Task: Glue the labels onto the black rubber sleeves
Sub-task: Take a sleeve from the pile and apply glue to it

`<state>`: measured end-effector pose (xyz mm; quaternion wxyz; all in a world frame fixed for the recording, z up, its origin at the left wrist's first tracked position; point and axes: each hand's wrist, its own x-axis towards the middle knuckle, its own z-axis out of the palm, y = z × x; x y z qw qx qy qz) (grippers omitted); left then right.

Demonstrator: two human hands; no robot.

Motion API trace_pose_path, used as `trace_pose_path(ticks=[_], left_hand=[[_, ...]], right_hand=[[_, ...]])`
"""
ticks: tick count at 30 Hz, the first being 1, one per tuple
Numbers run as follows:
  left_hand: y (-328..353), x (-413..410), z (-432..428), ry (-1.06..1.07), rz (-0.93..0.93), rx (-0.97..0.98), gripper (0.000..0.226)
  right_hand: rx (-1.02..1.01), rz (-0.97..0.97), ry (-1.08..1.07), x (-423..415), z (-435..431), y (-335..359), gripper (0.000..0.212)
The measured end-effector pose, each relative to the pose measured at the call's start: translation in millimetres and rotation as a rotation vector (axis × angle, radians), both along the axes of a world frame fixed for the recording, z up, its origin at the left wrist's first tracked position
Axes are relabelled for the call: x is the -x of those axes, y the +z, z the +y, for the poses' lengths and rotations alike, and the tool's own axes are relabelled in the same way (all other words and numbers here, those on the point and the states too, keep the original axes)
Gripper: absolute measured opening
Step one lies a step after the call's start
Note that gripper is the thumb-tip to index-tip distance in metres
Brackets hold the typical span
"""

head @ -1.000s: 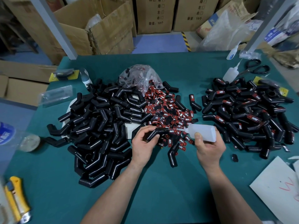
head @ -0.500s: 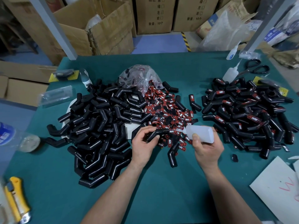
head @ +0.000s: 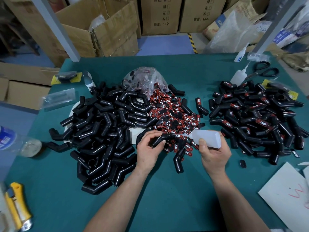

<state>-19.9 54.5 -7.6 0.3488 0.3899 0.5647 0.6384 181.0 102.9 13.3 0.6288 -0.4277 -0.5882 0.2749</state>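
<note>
My left hand [head: 148, 148] grips a bent black rubber sleeve [head: 164, 138] with a red and black label on its top. My right hand [head: 213, 153] holds a white glue bottle [head: 207, 138] lying sideways, its nozzle touching the sleeve's label end. A big heap of plain black sleeves [head: 103, 128] lies to the left. Loose red labels [head: 175, 114] are piled in the middle, spilling from a clear bag [head: 143, 81]. Labelled sleeves [head: 257, 118] are heaped on the right. One labelled sleeve [head: 179, 158] lies between my hands.
The green table [head: 167, 198] also carries two spare glue bottles [head: 238, 77], black scissors [head: 264, 71], a white sheet [head: 287, 195] at the right front, a yellow utility knife [head: 16, 208] at the left front and a tape roll [head: 6, 138]. Cardboard boxes [head: 107, 30] stand behind.
My right hand and the glue bottle have shifted slightly left and up, keeping the nozzle against the sleeve. My left hand holds the sleeve in nearly the same place.
</note>
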Motion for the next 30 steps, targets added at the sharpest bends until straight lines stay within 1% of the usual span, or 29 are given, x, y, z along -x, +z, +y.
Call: trace_pose_path(ticks=[2, 5, 11, 15, 19, 30], left_hand=[[-0.4, 0.1, -0.3, -0.002, 0.003, 0.001, 0.033], [-1.0, 0.2, -0.2, -0.004, -0.001, 0.004, 0.028], [-4.4, 0.4, 1.3, 0.015, 0.004, 0.006, 0.031], [-3.5, 1.6, 0.7, 0.02, 0.006, 0.007, 0.035], [-2.4, 1.4, 0.6, 0.016, -0.011, 0.026, 0.034], [-0.3, 1.1, -0.1, 0.014, -0.007, 0.037, 0.034]], right_hand=[[0.003, 0.006, -0.006, 0.7, -1.0, 2.2, 0.026], [0.007, -0.003, -0.002, 0.7, -1.0, 2.2, 0.021], [0.013, -0.008, -0.011, -2.0, 1.0, -0.5, 0.022], [0.01, -0.052, -0.028, -2.6, 0.3, 0.8, 0.021], [0.018, -0.051, -0.042, -3.4, 0.3, 1.6, 0.022], [0.015, -0.104, -0.059, -4.9, 1.6, 2.2, 0.03]])
